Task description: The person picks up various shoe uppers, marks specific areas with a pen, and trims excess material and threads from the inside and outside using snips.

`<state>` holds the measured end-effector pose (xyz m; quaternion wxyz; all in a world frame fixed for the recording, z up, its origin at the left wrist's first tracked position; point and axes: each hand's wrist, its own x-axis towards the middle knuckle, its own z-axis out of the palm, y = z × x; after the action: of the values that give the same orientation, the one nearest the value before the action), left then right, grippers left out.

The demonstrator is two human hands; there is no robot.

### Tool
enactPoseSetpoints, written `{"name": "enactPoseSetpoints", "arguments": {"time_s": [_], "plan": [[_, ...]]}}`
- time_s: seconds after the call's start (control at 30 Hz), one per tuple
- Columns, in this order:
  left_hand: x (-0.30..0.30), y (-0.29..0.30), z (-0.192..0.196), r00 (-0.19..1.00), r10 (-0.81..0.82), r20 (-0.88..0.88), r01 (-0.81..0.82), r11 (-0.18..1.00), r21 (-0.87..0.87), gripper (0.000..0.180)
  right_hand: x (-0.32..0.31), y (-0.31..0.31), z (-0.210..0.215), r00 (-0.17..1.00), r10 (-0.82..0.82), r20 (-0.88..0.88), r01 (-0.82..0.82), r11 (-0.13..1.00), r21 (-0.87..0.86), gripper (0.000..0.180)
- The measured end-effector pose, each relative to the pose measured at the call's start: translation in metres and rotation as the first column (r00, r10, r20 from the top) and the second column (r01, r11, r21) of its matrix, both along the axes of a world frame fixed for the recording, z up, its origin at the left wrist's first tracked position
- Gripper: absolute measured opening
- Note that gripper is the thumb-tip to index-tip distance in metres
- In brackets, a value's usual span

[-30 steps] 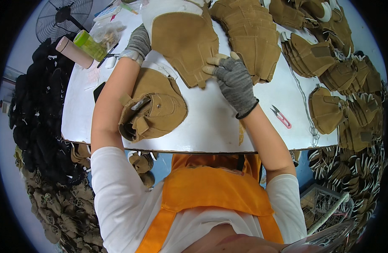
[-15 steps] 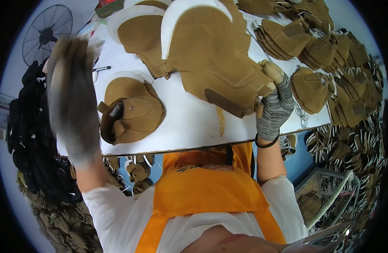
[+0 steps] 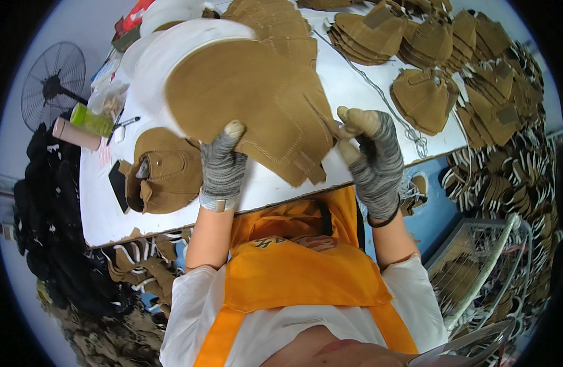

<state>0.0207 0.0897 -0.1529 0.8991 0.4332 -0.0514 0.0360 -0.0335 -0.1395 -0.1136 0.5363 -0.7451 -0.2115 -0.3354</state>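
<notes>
A flat tan boot upper (image 3: 244,92) with stitched seams and a broad white edge is held up over the white table. My left hand (image 3: 223,164), in a grey knit glove with pale fingertips, grips its lower edge, thumb on top and the other fingers hidden beneath. By the upper's right edge, my right hand (image 3: 374,162), gloved alike, has its thumb and fingers apart with nothing visibly between them. Left of my left hand, a folded, shaped tan boot upper (image 3: 165,171) rests on the table.
Stacked tan uppers (image 3: 370,30) cover the table's far right, near a loose grey cord (image 3: 410,131). A pink tumbler (image 3: 76,134), a green container (image 3: 92,119) and a pen (image 3: 127,122) are at the left. A fan (image 3: 52,85) stands beyond; a wire cart (image 3: 477,269) is at the lower right.
My left hand has come in from the far left and taken hold of the upper. The upper has turned and shifted left, and my right hand has let go of its edge.
</notes>
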Motion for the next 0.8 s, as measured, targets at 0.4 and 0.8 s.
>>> {"name": "enactPoseSetpoints", "arguments": {"time_s": [0.4, 0.8], "plan": [[0.006, 0.045, -0.036, 0.909, 0.214, 0.357, -0.354, 0.848, 0.394, 0.067, -0.009, 0.001, 0.020, 0.930, -0.121, -0.347, 0.099, 0.992, -0.079, 0.034], [0.014, 0.060, -0.057, 0.648, 0.275, 0.711, -0.718, 0.531, 0.449, 0.058, 0.009, -0.001, 0.005, 0.950, -0.312, 0.021, 0.299, 0.884, -0.360, 0.012]]}}
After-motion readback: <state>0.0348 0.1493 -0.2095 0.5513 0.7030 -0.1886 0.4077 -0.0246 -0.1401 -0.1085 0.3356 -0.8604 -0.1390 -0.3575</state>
